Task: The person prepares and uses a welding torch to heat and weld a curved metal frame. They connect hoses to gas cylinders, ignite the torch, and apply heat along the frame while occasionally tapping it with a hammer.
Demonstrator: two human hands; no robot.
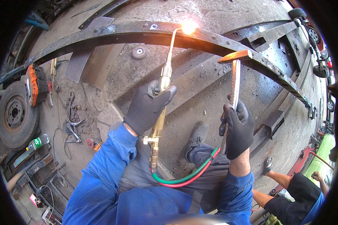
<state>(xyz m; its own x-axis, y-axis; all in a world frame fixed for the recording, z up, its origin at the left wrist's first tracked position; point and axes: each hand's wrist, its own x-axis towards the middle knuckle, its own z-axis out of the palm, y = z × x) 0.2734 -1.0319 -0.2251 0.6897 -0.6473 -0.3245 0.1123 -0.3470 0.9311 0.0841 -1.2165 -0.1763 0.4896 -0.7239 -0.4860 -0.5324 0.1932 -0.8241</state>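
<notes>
Gloved in black, my left hand (148, 107) is closed around a brass gas torch (159, 120). Its bent tip reaches a long dark steel beam (135, 33), where a bright orange-white glow (189, 27) hides the metal surface. Green and red hoses (184, 182) run from the torch's lower end across my lap. My right hand (237, 127), also gloved, grips a chipping hammer (235, 80) by its ridged metal handle, head up. The hammer head (234, 56) appears in front of the beam's right part; whether it touches cannot be told.
At the left lie a wheel with tyre (17, 112), an orange tool (33, 86), a green-labelled bottle (37, 142) and scattered hand tools (73, 127). A small caster wheel (139, 51) rests beyond my left hand. Another person (289, 195) is at the lower right; vehicles (313, 35) stand at the far right.
</notes>
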